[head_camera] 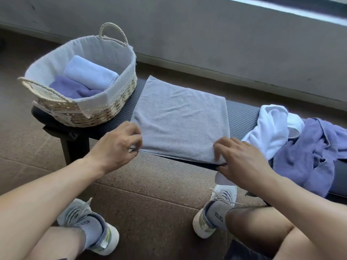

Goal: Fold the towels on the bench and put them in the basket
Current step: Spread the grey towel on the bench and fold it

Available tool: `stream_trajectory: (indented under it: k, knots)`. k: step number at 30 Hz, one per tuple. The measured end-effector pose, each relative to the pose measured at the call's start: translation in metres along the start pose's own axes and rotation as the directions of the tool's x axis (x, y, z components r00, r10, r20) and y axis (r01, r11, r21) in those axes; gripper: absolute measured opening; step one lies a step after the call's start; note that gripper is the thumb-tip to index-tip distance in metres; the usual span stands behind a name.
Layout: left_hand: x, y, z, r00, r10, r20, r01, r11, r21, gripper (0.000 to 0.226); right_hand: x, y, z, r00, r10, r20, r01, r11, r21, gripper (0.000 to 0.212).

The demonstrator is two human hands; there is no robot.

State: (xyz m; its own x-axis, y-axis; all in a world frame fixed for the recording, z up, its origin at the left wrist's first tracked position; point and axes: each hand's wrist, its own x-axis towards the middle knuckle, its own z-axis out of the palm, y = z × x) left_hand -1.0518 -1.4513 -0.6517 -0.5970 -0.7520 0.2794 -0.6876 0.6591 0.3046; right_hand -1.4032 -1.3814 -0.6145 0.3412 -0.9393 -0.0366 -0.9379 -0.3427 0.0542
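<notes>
— Across the middle of the frame, what lies there?
— A dark bench, running from the left to the right edge. A grey towel is spread flat on it at centre.

— And at upper left?
— A woven basket on the bench's left end, with a pale blue towel and a purple towel inside.

— On the right?
— A white towel and a purple heap, crumpled, touching each other.

— The hands?
— The left hand pinches the grey towel's near left corner; the right hand pinches its near right corner, fingers curled on the edge.
</notes>
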Motion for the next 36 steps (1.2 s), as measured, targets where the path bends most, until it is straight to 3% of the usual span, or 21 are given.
stream_trajectory:
  k: [4, 10, 16, 21, 25, 29, 32, 36]
  knots:
    - [0.001, -0.001, -0.002, 1.0, -0.023, 0.012, 0.023, 1.0, 0.02, 0.028, 0.003, -0.003, 0.003, 0.999, 0.013, -0.034, -0.015, 0.999, -0.035, 0.042]
    - [0.013, -0.007, -0.01, 0.988, -0.142, 0.054, 0.146, 0.985, -0.095, 0.045, -0.004, -0.005, 0.013, 0.995, 0.073, -0.065, -0.068, 0.995, 0.078, 0.032]
    - [0.015, -0.009, -0.021, 0.949, -0.27, 0.163, 0.29, 0.951, -0.111, 0.041, -0.004, 0.002, 0.002, 0.994, 0.085, -0.065, -0.073, 0.983, 0.169, 0.025]
    - [0.012, -0.01, -0.024, 0.952, -0.241, 0.189, 0.249, 0.968, -0.023, 0.038, -0.001, -0.002, -0.01, 0.988, 0.138, -0.068, -0.122, 0.972, 0.201, 0.023]
    - [0.011, -0.009, -0.033, 0.972, -0.128, 0.198, 0.131, 0.991, -0.002, 0.043, 0.0, -0.008, -0.019, 0.999, 0.051, 0.006, -0.051, 0.979, 0.195, 0.028]
    - [0.008, -0.013, -0.046, 0.939, -0.194, 0.284, 0.219, 0.974, -0.061, 0.033, 0.0, -0.009, -0.026, 0.996, -0.018, 0.088, -0.016, 0.927, 0.374, 0.016]
    - [0.009, -0.009, -0.06, 0.916, -0.243, 0.318, 0.304, 0.94, -0.158, 0.024, 0.002, -0.009, -0.026, 0.998, -0.054, 0.026, 0.037, 0.897, 0.441, 0.007]
    - [0.01, -0.004, -0.07, 0.916, -0.288, 0.28, 0.359, 0.899, -0.249, 0.028, 0.007, -0.006, -0.028, 0.997, 0.043, -0.067, 0.006, 0.801, 0.599, 0.011]
